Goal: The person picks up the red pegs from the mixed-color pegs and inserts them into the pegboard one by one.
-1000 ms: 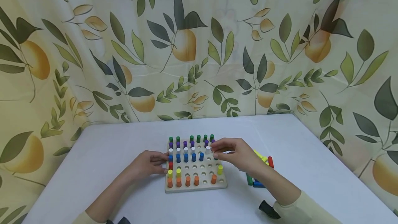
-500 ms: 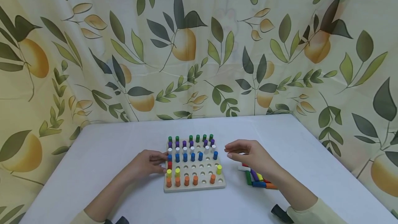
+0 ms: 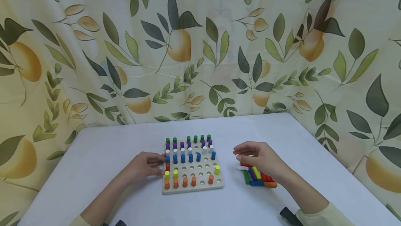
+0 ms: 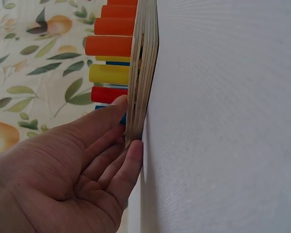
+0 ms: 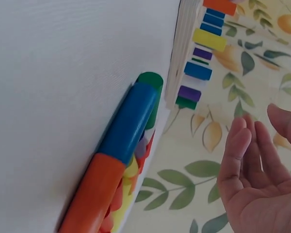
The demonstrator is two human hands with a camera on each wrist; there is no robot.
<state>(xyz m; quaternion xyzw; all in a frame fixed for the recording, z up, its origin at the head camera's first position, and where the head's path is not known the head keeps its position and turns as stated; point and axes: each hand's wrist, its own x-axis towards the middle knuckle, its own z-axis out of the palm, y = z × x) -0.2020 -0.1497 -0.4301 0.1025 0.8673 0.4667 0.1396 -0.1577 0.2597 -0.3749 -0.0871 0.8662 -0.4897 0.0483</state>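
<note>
A wooden pegboard (image 3: 203, 189) lies on the table, with rows of green, purple, white, blue, red, yellow and orange pegs standing in it and several bare holes. My left hand (image 3: 142, 165) holds the board's left edge. In the left wrist view, the thumb tip is at the edge beside the red peg (image 4: 106, 94), and the little finger lies low against the board's side. My right hand (image 3: 258, 154) hovers right of the board, fingers loosely bent, nothing between them. Below it lies a pile of loose pegs (image 3: 257, 183), partly hidden by the hand.
The white table (image 3: 194, 210) ends at a patterned curtain (image 3: 188, 79) behind. In the right wrist view, a blue peg (image 5: 128, 121) and an orange peg (image 5: 92, 194) lie end to end at the pile's near side.
My right hand has left the board's right side and moved right, over the loose pegs. A blue peg now shows standing at the right end of the blue row. My left hand stays at the board.
</note>
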